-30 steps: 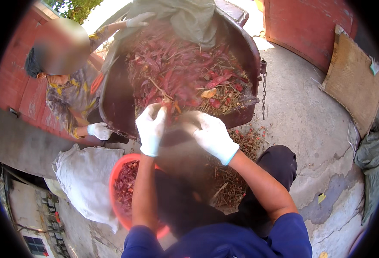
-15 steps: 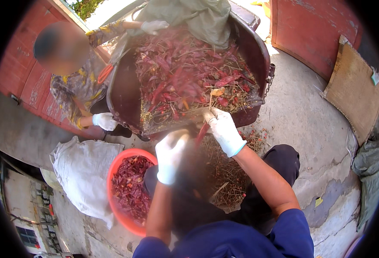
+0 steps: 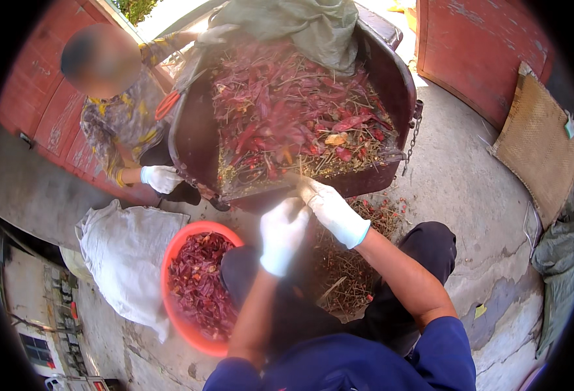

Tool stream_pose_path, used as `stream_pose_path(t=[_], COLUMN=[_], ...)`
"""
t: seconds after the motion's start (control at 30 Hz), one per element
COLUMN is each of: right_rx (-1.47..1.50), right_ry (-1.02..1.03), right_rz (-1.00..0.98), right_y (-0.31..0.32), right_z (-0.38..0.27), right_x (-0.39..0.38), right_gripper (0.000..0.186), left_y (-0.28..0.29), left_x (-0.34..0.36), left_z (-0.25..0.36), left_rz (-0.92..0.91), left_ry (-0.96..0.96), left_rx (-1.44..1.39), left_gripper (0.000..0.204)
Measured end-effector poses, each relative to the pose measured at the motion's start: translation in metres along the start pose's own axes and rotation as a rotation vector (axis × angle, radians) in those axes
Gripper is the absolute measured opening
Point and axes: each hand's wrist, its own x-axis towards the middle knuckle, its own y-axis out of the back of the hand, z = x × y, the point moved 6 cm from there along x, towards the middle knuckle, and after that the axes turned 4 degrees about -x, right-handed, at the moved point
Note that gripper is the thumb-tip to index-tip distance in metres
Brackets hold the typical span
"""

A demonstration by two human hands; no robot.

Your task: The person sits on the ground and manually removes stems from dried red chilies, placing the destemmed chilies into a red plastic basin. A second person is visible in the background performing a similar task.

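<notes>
My left hand (image 3: 283, 229) and my right hand (image 3: 334, 210), both in white gloves, meet just in front of the near edge of a dark red metal cart bed (image 3: 405, 91). Fingers of both are closed and nearly touching; whatever lies between them is hidden and blurred. Beyond them, dried red chilies (image 3: 267, 124) mixed with stems and pale seeds fill the cart bed. A red-orange basin (image 3: 169, 274) with more dried chilies (image 3: 199, 287) stands by my left knee. Loose stems and debris (image 3: 345, 277) cover the ground between my legs.
A co-worker (image 3: 121, 124) sits left of the cart, one gloved hand (image 3: 161, 178) at its corner. A white sack (image 3: 124, 260) lies beside the basin. Greenish sheeting (image 3: 300, 23) drapes the cart's far end. A chain (image 3: 414, 140) hangs at its right; a woven mat (image 3: 537, 143) leans farther right.
My left hand has moved right and up to meet my right hand. The red chili that showed between them is now out of sight. The view has shifted slightly.
</notes>
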Motion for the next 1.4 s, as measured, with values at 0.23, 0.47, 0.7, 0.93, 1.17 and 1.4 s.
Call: stream_pose_path(t=[0.23, 0.47, 0.7, 0.93, 1.17, 1.4], right_rx=[-0.552, -0.494, -0.297, -0.419, -0.309, -0.865], right_ry=[-0.103, -0.020, -0.094, -0.102, -0.115, 0.041], right_rz=[0.127, 0.178, -0.048, -0.241, -0.110, -0.004], right_y=[0.006, 0.012, 0.007, -0.006, -0.010, -0.023], right_z=[0.002, 0.005, -0.018, -0.009, 0.009, -0.009], right_x=[-0.004, -0.007, -0.017, -0.022, -0.019, -0.029], right_gripper=[0.046, 0.036, 0.026, 0.029, 0.042, 0.035], left_y=[0.009, 0.010, 0.026, 0.024, 0.032, 0.036], left_x=[-0.003, -0.013, -0.017, -0.018, -0.017, -0.015], left_z=[0.000, 0.007, -0.004, 0.007, 0.006, 0.019], left_rz=[0.090, -0.034, 0.047, 0.057, 0.176, 0.218], left_ry=[0.180, 0.107, 0.338, 0.348, 0.249, -0.146], left_rx=[-0.158, -0.081, -0.520, -0.599, -0.451, -0.144], left_gripper=[0.027, 0.030, 0.028, 0.026, 0.022, 0.019])
